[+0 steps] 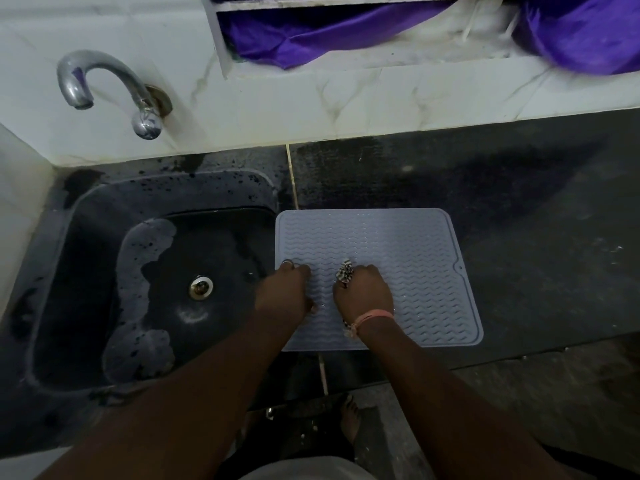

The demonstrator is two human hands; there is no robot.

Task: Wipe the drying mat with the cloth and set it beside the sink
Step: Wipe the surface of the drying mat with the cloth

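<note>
A light grey drying mat (398,258) with a wavy ribbed surface lies flat on the black counter, its left edge against the sink (86,237). My right hand (363,292) grips a small bunched checkered cloth (345,271) and holds it down on the mat's middle-left part. My left hand (284,289) rests over the mat's left edge with its fingers curled under, beside the right hand. A ring shows on one left finger. An orange band is tied round my right wrist.
The black sink has a metal drain (201,287) and pale residue on its bottom. A chrome tap (104,84) juts from the white tiled wall. Dark counter (536,220) stretches right of the mat. Purple fabric (311,32) hangs in the window above.
</note>
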